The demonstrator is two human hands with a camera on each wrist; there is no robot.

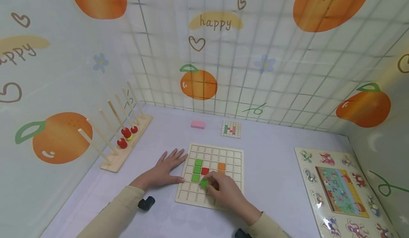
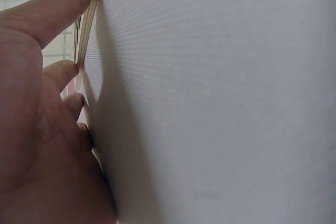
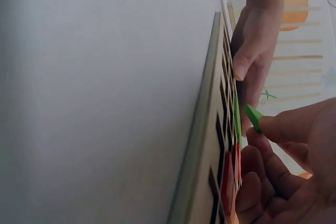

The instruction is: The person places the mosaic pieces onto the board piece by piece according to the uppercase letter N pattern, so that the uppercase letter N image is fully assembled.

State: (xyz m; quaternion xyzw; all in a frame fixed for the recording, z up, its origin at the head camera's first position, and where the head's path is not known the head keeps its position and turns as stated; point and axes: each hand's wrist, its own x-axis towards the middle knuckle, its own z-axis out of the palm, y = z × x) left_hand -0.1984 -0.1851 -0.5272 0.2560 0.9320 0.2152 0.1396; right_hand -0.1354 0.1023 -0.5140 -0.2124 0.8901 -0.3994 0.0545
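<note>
A pale wooden grid board lies on the table before me. In its left part sit several green square tiles in a column, with a red tile beside them and orange tiles further right. My right hand pinches another green tile between thumb and fingertips, tilted close over the board; in the right wrist view this tile shows edge-on. Palm down with fingers spread, my left hand rests at the board's left edge, its thumb on the rim.
Behind the board lie a pink block and a small pattern card. At left stands a wooden peg rack with red and yellow beads. A picture puzzle board lies at right. A printed curtain closes the back.
</note>
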